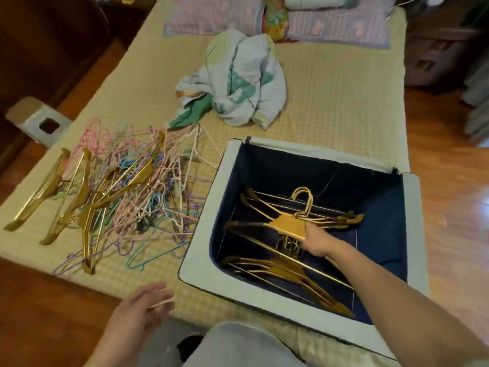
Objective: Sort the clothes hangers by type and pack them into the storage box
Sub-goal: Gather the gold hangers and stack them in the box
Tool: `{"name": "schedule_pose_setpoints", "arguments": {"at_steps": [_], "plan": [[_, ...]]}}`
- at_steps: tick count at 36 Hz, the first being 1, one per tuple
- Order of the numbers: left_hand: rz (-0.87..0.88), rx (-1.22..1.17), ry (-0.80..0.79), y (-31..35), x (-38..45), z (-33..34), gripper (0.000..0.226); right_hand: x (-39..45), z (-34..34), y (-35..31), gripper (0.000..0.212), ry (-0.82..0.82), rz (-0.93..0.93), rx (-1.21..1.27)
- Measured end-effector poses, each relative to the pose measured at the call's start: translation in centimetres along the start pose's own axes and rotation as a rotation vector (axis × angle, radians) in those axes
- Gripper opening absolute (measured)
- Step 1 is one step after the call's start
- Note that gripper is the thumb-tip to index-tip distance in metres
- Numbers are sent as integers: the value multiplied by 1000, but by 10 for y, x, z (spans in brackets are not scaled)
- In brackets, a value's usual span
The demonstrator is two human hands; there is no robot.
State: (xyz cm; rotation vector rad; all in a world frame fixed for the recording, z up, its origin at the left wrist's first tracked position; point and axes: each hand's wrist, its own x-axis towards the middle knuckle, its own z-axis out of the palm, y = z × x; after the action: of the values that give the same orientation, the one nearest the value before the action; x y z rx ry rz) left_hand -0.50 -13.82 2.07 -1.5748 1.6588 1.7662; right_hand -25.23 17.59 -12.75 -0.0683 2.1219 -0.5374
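A fabric storage box (201, 239) with a pale rim and dark blue lining sits on the bed at the right. Several gold hangers lie inside it. My right hand (316, 241) reaches into the box and grips one gold hanger (289, 226) near its neck, above the others. To the left of the box a tangled pile of thin coloured wire hangers (148, 186) lies on the mat, mixed with more gold hangers (79, 197). My left hand (143, 305) hovers open over the bed's front edge, holding nothing.
A crumpled pale floral cloth (238, 80) lies mid-bed beyond the box. Pillows (338, 27) line the far end. A grey stool (39, 123) stands left of the bed. Wooden floor surrounds the bed on both sides.
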Motion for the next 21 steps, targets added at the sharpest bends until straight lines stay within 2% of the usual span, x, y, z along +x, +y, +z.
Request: {"name": "schedule_pose_setpoints", "arguments": {"at_steps": [3,5,9,13,16,21], "plan": [[-55,17,58,-14,3,-14,17,25,17,2,41,-288,60,-36],[-113,-23,72,-20,8,-20,21,30,30,0,46,-406,81,-183],[-134,-71,132,-30,16,-25,22,52,86,33,58,-377,118,-556],[-157,-95,132,-39,18,-24,22,50,110,39,48,-270,115,-632],[-176,-97,129,-45,20,-24,20,53,106,33,43,-287,43,-709],[-181,-99,97,-48,28,-24,19,41,86,19,43,-266,63,-640]]}}
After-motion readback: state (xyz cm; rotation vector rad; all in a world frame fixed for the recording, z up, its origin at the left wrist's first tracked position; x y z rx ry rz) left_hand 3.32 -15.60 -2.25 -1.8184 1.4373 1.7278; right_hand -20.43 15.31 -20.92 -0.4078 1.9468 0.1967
